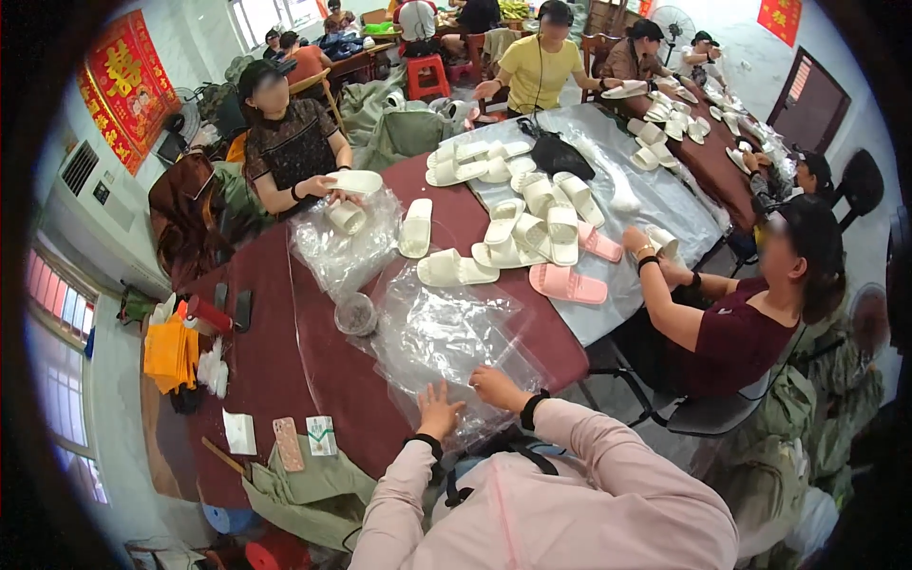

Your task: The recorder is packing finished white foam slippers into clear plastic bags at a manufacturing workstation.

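My left hand (439,410) and my right hand (497,388) rest with fingers spread on a heap of clear plastic bags (446,332) at the near edge of the dark red table (275,351). Neither hand grips anything that I can make out. Both arms wear pale pink sleeves with black wristbands. Beyond the bags lie several cream slippers (518,233) and two pink slippers (568,283).
A person across the table holds a cream slipper (353,181) above another bag pile (342,249). A person at the right in a maroon top handles a slipper (662,242). A small round container (355,313), orange cloth (171,353) and cards (288,443) lie at the left.
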The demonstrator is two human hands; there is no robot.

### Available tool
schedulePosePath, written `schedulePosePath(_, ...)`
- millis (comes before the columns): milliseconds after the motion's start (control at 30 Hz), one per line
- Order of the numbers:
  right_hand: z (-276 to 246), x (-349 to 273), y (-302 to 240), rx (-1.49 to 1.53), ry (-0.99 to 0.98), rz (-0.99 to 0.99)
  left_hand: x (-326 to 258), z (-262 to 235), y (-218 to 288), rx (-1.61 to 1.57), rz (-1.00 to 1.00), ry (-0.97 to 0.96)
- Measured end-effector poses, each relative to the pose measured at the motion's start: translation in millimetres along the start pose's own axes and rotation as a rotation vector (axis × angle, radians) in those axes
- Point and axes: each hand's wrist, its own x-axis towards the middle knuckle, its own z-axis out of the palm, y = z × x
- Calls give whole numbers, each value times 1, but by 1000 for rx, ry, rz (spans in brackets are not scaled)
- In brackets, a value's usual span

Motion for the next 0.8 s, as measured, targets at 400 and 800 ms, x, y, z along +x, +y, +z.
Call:
schedulePosePath(400,12,18,-34,362,31,244,49,-9,-32,82,249,-199)
schedulePosePath(800,34,10,-21,253,-48,240,20,-15,-37,-127,284,-166)
